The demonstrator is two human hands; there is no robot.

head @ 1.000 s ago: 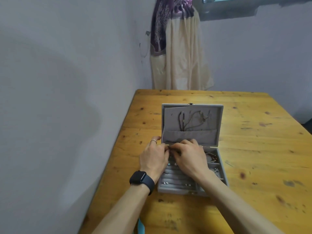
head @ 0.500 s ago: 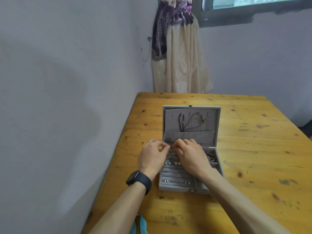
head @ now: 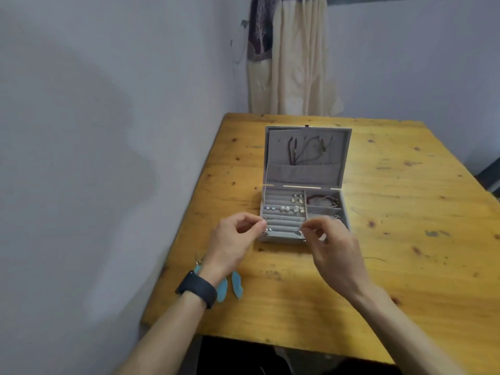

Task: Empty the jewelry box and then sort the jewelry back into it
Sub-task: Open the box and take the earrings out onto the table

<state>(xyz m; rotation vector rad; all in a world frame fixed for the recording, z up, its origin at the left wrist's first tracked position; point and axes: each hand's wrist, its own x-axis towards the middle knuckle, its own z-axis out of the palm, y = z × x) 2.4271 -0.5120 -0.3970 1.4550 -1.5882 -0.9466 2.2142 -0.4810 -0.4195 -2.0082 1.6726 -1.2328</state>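
A grey velvet jewelry box (head: 281, 239) stands open on the wooden table (head: 405, 239), its lid upright. Thin necklaces (head: 305, 150) hang inside the lid. Several stud and pearl earrings (head: 284, 208) sit in the ring rolls, and a dark red bracelet (head: 322, 198) lies in the back right compartment. My left hand (head: 232, 242) and my right hand (head: 332, 250) hover over the box's front edge. Each is pinched, thumb to forefinger, on what looks like a tiny earring that is barely visible.
Blue feather earrings (head: 235, 285) lie on the table under my left wrist, which wears a black watch (head: 197, 290). A grey wall runs close along the table's left edge. A cream and purple curtain (head: 292, 58) hangs behind the far edge.
My hands were together over the box's back rows. They have drawn apart and come toward me to the front edge. The camera has tilted down, which brings the feather earrings into view.
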